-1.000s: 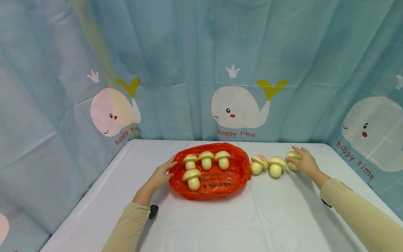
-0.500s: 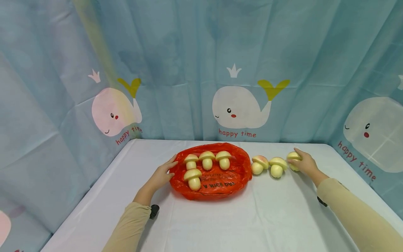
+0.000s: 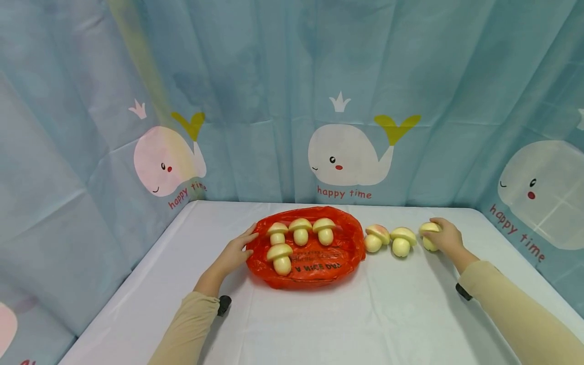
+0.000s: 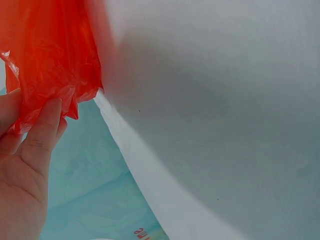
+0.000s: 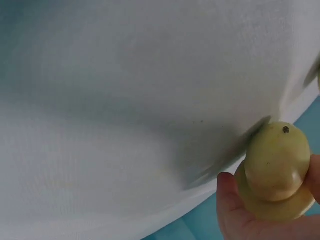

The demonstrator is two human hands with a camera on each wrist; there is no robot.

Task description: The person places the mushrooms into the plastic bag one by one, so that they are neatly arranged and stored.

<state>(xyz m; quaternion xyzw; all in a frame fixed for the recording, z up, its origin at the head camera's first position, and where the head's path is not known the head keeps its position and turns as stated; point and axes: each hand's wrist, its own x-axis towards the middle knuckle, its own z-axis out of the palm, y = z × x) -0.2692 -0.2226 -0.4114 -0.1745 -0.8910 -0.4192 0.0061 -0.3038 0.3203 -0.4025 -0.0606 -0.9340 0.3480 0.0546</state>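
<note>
My left hand (image 3: 234, 253) pinches the left edge of a red plastic bag (image 3: 319, 276), which lies spread open like a shallow bowl. In the left wrist view, fingers and thumb close on the crumpled red film (image 4: 55, 55). Several pale yellow toy mushrooms lie inside, one mushroom (image 3: 281, 259) nearer me than the rest. At the right, my right hand (image 3: 448, 237) grips a toy mushroom (image 5: 277, 160) by its cap, fingers and thumb on opposite sides. Its rounded stem, with a small dark spot, faces the right wrist camera.
Two more toy mushrooms stand between bag and right hand: a pink-tinged mushroom (image 3: 376, 238) beside the bag's rim and a yellow mushroom (image 3: 402, 241) next to it. A white cloth (image 3: 319, 324) covers the table. Behind hangs a blue curtain (image 3: 255, 126) printed with whales.
My right hand has come down around the far-right mushroom, its fingers closing on the cap, and the mushroom has shifted slightly right. The left hand and the bag stay in place.
</note>
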